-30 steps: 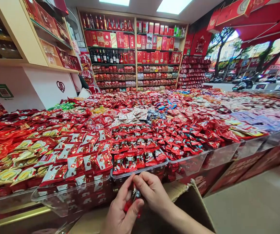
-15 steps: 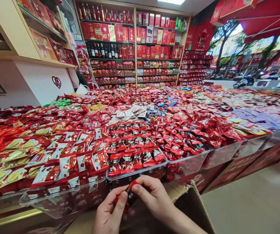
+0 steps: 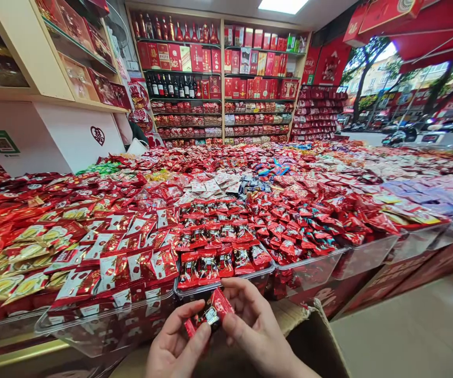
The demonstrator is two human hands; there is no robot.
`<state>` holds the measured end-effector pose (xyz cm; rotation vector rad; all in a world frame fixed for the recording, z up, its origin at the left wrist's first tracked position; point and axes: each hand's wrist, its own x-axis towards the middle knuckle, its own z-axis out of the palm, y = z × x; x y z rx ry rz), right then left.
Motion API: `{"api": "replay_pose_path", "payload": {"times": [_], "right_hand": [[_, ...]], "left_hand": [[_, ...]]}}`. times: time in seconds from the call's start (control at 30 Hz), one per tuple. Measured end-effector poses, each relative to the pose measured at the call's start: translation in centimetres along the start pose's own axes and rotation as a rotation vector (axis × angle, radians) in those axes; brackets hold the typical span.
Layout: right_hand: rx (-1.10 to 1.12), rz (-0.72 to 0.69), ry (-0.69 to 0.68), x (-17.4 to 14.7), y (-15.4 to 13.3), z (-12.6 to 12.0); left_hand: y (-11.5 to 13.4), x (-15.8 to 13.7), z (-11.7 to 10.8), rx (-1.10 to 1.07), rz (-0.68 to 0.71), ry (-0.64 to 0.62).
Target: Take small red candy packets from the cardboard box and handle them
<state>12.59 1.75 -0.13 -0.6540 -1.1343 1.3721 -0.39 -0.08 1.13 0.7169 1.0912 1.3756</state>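
A small red and black candy packet (image 3: pixel 209 314) is pinched between both of my hands at the bottom middle of the head view. My left hand (image 3: pixel 175 344) grips its lower left end with thumb and fingers. My right hand (image 3: pixel 252 325) grips its upper right end. The hands hover just in front of a clear plastic bin (image 3: pixel 226 283) filled with neat rows of matching red packets (image 3: pixel 214 247). Under my hands lies an open cardboard box (image 3: pixel 313 336).
A wide counter of clear bins holds piles of red wrapped sweets (image 3: pixel 308 220), with gold and red packets (image 3: pixel 21 262) at the left. Shelves of red boxes and bottles (image 3: pixel 218 68) line the back wall. A white counter (image 3: pixel 53 136) stands left. Tiled floor (image 3: pixel 407 336) lies at right.
The packet has turned and spread flatter between my fingers, now showing its printed face. My hands moved slightly apart, and the camera tilted a little.
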Motion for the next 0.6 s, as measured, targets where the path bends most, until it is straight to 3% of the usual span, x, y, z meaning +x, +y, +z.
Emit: {"api": "replay_pose_path", "payload": {"times": [0.1,0.23,0.33,0.47,0.6], "right_hand": [[-0.018,0.154,0.109,0.1,-0.3,0.1],[-0.003,0.235,0.161,0.7,-0.8,-0.2],[0.027,0.237,0.178,1.0,-0.7,-0.4],[0.026,0.223,0.12,0.7,-0.2,-0.3],[-0.157,0.152,0.076,0.5,-1.7,-0.9]], "left_hand": [[-0.2,0.0,0.3,0.047,0.061,0.017],[-0.7,0.4,0.0,0.066,0.033,-0.011],[-1.0,0.7,-0.2,0.068,0.019,-0.037],[-0.9,0.3,0.1,0.094,0.084,0.029],[-0.8,-0.2,-0.7,0.237,0.16,0.024]]}}
